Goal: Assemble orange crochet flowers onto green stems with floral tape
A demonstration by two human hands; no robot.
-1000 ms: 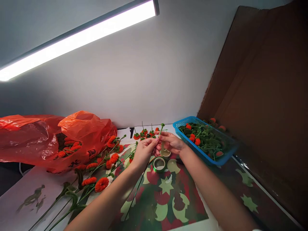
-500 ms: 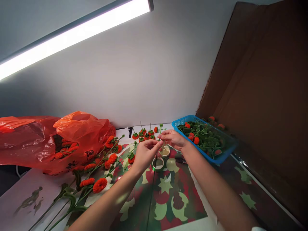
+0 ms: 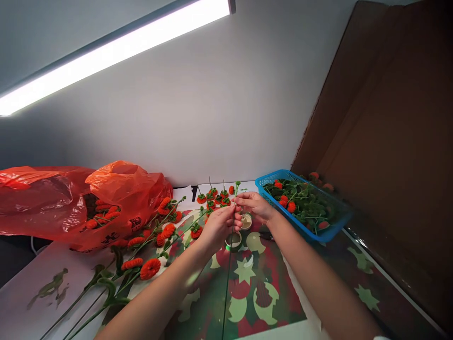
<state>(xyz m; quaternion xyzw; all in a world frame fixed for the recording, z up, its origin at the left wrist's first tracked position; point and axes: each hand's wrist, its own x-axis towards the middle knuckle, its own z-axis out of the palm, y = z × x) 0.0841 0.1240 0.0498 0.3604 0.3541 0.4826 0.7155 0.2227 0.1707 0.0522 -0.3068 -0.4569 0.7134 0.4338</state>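
Note:
Both hands meet around one thin flower stem (image 3: 227,278) near the middle of the view. A small green bud tops it (image 3: 238,183), and the dark wire runs down toward me. My left hand (image 3: 222,222) pinches the stem from the left, thumb and forefinger together, other fingers curled. From the right, my right hand (image 3: 254,205) grips the stem just below the bud with its fingertips. Under the hands lie two rolls of tape, a green one (image 3: 233,246) and a pale one (image 3: 246,227). Several short-stemmed orange flower heads (image 3: 212,192) stand behind.
Long-stemmed orange flowers (image 3: 150,269) lie at left beside a red plastic bag (image 3: 123,177) holding more. A blue basket (image 3: 274,174) of green stems and orange blooms stands right, before a cardboard sheet (image 3: 385,113). Dark scissors (image 3: 266,236) rest on the patterned mat (image 3: 255,264).
The left hand has turned slightly, its fingers now showing below the pinch on the stem. The whole view has shifted a little; the right hand keeps its hold near the bud.

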